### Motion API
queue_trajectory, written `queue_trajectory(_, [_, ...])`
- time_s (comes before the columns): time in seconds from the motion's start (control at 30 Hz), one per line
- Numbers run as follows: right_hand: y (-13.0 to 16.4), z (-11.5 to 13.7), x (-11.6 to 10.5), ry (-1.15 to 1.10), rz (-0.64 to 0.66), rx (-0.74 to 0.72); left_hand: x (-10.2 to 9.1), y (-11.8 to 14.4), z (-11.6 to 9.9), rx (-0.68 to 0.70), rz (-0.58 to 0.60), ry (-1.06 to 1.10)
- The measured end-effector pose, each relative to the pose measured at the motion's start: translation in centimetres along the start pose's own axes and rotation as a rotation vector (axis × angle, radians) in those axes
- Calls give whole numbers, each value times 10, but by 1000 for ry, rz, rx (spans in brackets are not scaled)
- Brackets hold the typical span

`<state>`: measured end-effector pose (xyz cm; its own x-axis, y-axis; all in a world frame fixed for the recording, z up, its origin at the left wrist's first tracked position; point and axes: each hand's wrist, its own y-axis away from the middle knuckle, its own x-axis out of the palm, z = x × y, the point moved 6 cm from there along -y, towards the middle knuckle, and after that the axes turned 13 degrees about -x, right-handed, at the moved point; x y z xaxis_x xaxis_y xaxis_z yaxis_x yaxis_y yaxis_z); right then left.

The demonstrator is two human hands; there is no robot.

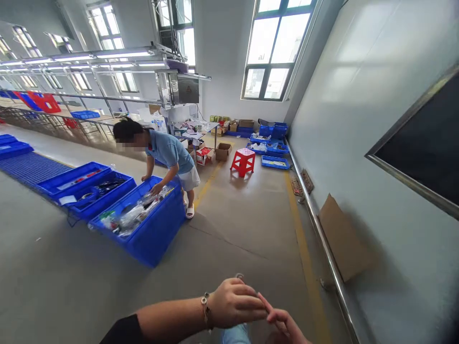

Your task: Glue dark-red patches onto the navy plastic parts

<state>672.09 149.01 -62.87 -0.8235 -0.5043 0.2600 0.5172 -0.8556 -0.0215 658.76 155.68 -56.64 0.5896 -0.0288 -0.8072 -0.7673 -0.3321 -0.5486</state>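
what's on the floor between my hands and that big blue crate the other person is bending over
Bare grey floor, by the head view: nothing lies between your left hand, which touches your right hand, and the big blue crate. The other person stands behind the crate.

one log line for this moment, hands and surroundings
left hand: closed on small ring | right hand: touching left fingers | co-worker: bent over blue bin | red stool

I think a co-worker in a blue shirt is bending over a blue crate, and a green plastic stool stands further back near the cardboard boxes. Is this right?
Not quite: the stool is red, not green, as the head view shows. The rest holds: a co-worker in a blue shirt bends over a blue crate, and the stool stands further back near the cardboard boxes.
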Motion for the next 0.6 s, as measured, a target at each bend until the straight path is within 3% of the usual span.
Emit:
queue_trajectory(0.1, [-87, 50, -100, 42, 115, -61, 6, -78, 102, 44, -272, -43])
queue_trajectory(0.3, [-283, 174, -252, 115, 365, -105, -29, -223, 300, -123, -329, -46])
queue_trajectory(0.47, [-466, 207, -367, 168, 552, -108, -36, -298, 486, -270, -384, -71])
queue_trajectory(0.6, [-614, 235, -464, 217, 543, -76, -41, -362, 647, -290, -412, -60])
